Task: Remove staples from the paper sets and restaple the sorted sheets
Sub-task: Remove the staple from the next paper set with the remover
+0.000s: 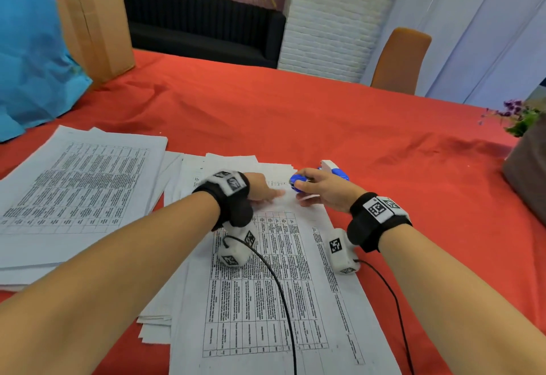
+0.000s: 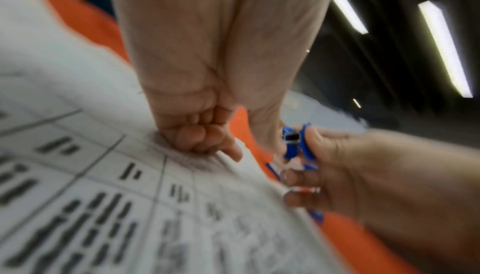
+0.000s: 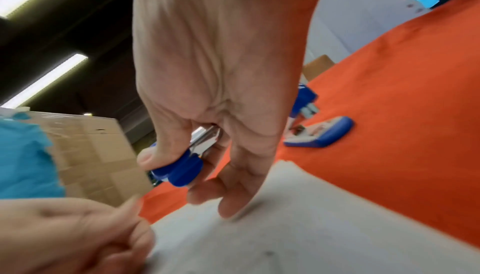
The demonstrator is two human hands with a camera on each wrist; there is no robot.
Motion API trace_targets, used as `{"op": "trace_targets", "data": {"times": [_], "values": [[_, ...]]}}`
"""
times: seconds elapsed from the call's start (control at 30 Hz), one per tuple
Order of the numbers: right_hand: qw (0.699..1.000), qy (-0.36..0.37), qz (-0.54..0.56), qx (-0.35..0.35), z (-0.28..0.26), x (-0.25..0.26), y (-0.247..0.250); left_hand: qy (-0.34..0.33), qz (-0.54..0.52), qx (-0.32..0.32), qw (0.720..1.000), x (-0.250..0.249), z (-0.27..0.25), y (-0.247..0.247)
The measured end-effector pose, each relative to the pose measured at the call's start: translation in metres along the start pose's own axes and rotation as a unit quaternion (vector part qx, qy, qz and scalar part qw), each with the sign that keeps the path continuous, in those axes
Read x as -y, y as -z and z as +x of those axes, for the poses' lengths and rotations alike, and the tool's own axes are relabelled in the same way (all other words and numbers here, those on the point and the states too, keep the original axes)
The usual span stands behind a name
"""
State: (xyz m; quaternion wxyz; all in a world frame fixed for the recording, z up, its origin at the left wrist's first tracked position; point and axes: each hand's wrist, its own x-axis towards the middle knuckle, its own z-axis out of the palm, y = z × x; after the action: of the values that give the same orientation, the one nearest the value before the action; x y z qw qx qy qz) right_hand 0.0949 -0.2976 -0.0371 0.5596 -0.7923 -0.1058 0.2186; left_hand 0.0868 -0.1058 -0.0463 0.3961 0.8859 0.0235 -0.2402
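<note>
Blue plastic grips of a staple remover (image 1: 296, 181) sit pinched between the thumb and fingers of the right hand (image 1: 322, 190), just off the far corner of the top paper set (image 1: 266, 271) on a red tablecloth (image 1: 325, 114). The left hand (image 1: 260, 190) presses that same corner flat, its fingers (image 2: 197, 136) curled down against the printed sheet. A blue-and-white stapler (image 1: 334, 168) lies on the cloth just behind the right hand. A second stack of printed sheets (image 1: 76, 185) rests to the left, near a cardboard box (image 1: 94, 17) and a blue bag (image 1: 26, 49).
</note>
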Motion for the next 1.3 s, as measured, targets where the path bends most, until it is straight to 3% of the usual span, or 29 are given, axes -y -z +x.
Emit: {"op": "trace_targets", "data": {"times": [0.03,0.1,0.13,0.2,0.27,0.3,0.33,0.37,0.43,0.47,0.5,0.57,0.63,0.73,0.83,0.9,0.97,1.03,1.1,1.17,1.3], "values": [[0.999,0.023,-0.027,0.008,0.000,0.009,-0.006,0.008,-0.193,0.023,0.981,0.003,-0.004,0.002],[0.994,0.063,-0.088,0.030,0.001,0.033,-0.024,0.015,-0.505,0.054,0.861,0.012,-0.010,0.005],[0.986,0.081,-0.143,0.040,0.003,0.047,-0.037,0.012,-0.584,0.061,0.809,0.016,-0.016,0.007],[0.938,0.119,-0.323,0.048,0.011,0.069,-0.068,0.004,-0.658,0.059,0.751,0.026,-0.025,0.014],[0.858,0.161,-0.486,0.040,0.020,0.086,-0.102,0.024,-0.703,0.025,0.710,0.039,-0.037,0.026],[0.836,0.178,-0.517,0.039,0.023,0.093,-0.117,0.032,-0.715,0.005,0.698,0.046,-0.045,0.033],[0.834,0.192,-0.516,0.039,0.024,0.099,-0.130,0.026,-0.714,-0.009,0.699,0.055,-0.054,0.042],[0.859,0.202,-0.469,0.036,0.023,0.104,-0.142,0.016,-0.699,-0.025,0.715,0.066,-0.065,0.050],[0.956,0.186,-0.224,0.036,0.025,0.111,-0.156,0.004,-0.634,-0.032,0.773,0.091,-0.090,0.070],[0.986,0.152,-0.066,0.038,0.029,0.111,-0.162,0.004,-0.585,-0.019,0.811,0.104,-0.107,0.080],[0.991,0.101,0.084,0.035,0.032,0.108,-0.167,0.006,-0.526,0.001,0.850,0.119,-0.123,0.088],[0.951,-0.007,0.309,0.017,0.045,0.089,-0.178,0.028,-0.388,0.038,0.921,0.152,-0.161,0.101],[0.913,-0.065,0.402,0.013,0.056,0.059,-0.187,0.078,-0.266,0.072,0.958,0.185,-0.197,0.108],[0.896,-0.038,0.438,0.054,0.063,0.025,-0.185,0.160,-0.143,0.149,0.965,0.234,-0.252,0.115],[0.879,-0.010,0.468,0.091,0.067,0.015,-0.176,0.229,-0.045,0.205,0.951,0.283,-0.304,0.109],[0.877,-0.003,0.472,0.089,0.069,0.014,-0.175,0.285,0.011,0.210,0.935,0.317,-0.327,0.094],[0.881,0.004,0.466,0.082,0.069,0.012,-0.178,0.321,0.026,0.141,0.936,0.354,-0.335,0.075],[0.882,0.013,0.464,0.075,0.068,0.011,-0.179,0.298,0.029,-0.007,0.954,0.388,-0.328,0.064],[0.881,0.017,0.467,0.069,0.064,0.011,-0.180,0.276,0.041,-0.094,0.956,0.401,-0.321,0.057],[0.878,0.016,0.475,0.062,0.061,0.012,-0.181,0.274,0.106,-0.081,0.952,0.401,-0.317,0.051],[0.862,0.016,0.505,0.042,0.058,0.015,-0.180,0.254,0.230,0.024,0.939,0.371,-0.314,0.056]]}}
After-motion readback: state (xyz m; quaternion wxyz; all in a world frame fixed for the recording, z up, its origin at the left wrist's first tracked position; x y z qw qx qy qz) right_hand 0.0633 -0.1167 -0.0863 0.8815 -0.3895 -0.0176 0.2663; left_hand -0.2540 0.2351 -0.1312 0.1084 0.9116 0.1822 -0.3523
